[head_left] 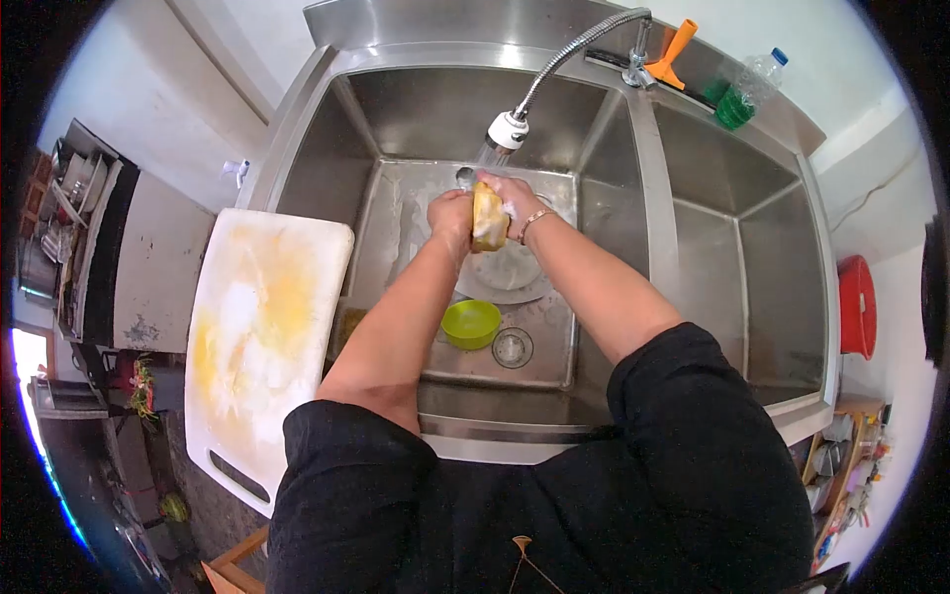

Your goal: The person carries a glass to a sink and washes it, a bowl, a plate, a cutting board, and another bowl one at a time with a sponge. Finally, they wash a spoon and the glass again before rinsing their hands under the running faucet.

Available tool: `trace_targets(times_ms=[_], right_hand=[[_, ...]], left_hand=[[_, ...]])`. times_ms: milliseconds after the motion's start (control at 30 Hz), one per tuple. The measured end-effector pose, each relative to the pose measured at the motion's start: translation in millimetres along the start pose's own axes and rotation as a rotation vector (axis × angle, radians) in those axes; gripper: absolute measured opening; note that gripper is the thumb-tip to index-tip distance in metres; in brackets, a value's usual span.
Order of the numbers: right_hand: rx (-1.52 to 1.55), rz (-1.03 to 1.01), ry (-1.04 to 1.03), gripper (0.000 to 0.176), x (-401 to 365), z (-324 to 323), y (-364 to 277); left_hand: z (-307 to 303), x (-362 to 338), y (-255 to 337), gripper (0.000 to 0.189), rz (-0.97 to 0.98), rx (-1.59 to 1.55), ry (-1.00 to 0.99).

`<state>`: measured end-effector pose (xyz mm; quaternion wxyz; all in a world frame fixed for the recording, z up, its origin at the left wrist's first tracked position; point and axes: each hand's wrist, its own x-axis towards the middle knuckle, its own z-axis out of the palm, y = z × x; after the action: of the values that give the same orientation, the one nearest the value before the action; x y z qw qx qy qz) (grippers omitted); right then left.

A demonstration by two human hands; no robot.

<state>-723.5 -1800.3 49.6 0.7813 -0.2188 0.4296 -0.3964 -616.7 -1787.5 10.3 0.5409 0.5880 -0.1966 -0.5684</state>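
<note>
Under the faucet head, a yellow sponge (489,220) with white foam on it is held between my two hands. My left hand (451,216) closes on its left side, fingers partly hidden. On the other side my right hand (517,198) grips it, with suds on the skin and a bracelet at the wrist. Below them a round plate (515,280) lies on the sink floor, partly covered by my hands and arms. A lime-green bowl (471,325) sits nearer to me, beside the drain (513,346).
The flexible faucet (508,130) hangs over the large steel basin (475,109). A stained white cutting board (267,346) overlaps the left rim. An orange-handled tool (675,54) and a bottle of green liquid (752,89) stand at the back right. A red basin (857,307) is at the right wall.
</note>
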Motion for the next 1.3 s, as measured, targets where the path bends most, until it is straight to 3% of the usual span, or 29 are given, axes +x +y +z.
trace_targets(times_ms=[100, 167, 233, 267, 300, 367, 400, 433, 467, 500, 600, 700, 800, 900, 1000, 1100, 1200, 1300], right_hand=[[-0.269, 0.007, 0.002, 0.027, -9, 10, 3], [-0.554, -0.071, -0.024, 0.026, -6, 14, 24], [-1.168, -0.096, -0.141, 0.036, -22, 26, 24], [-1.505, -0.095, -0.237, 0.039, -28, 34, 19], [-1.639, -0.157, -0.252, 0.037, -21, 29, 23], [-1.914, -0.281, -0.286, 0.035, -3, 2, 34], [-1.966, -0.228, -0.053, 0.031, -5, -12, 33], [-2.0, -0.171, 0.182, 0.029, -10, -24, 31], [-2.011, -0.042, 0.212, 0.028, -12, -34, 28], [-2.018, 0.086, 0.243, 0.028, -14, -38, 26], [-2.087, 0.153, 0.309, 0.036, 5, -59, 53], [-2.072, -0.031, 0.555, 0.041, 21, -81, 83], [-2.012, -0.177, 0.684, 0.042, 8, -80, 62], [-1.917, 0.012, 0.571, 0.032, 2, -77, 46], [-1.798, 0.149, 0.626, 0.034, 19, -98, 49], [-1.665, 0.204, 0.596, 0.03, 9, -91, 38], [-1.465, 0.102, 0.619, 0.03, 12, -96, 37], [-1.751, 0.154, 0.394, 0.033, 36, -120, 50]], left_hand=[[-1, -22, 23, 0.008, 0.108, 0.182, 0.049], [-40, 56, -11, 0.014, 0.297, 0.895, 0.138], [-61, 73, -9, 0.015, 0.187, 0.924, 0.183], [-70, 76, -3, 0.015, -0.008, 0.594, 0.185], [-75, 67, 8, 0.017, -0.198, 0.258, 0.187], [-74, 38, 28, 0.018, -0.043, 1.183, -0.15], [-72, 36, 25, 0.018, -0.067, 1.414, -0.239], [-70, 35, 23, 0.018, -0.073, 1.64, -0.34], [-72, 42, 4, 0.016, -0.203, 1.642, -0.344], [-80, 60, -23, 0.013, -0.189, 1.679, -0.397], [-90, 65, -53, 0.012, -0.234, 1.71, -0.504], [-85, 17, -31, 0.014, -0.393, 1.662, -0.554], [-77, 4, -37, 0.016, -0.52, 1.751, -0.802], [-71, 1, -49, 0.012, -0.574, 1.857, -0.913], [-66, -11, -28, 0.013, -0.549, 1.841, -0.85], [-68, 6, -26, 0.018, -0.048, 1.887, -0.82], [-61, 14, -30, 0.021, 0.116, 1.607, -0.347], [-78, 73, -82, 0.029, 0.186, 1.636, -0.699]])
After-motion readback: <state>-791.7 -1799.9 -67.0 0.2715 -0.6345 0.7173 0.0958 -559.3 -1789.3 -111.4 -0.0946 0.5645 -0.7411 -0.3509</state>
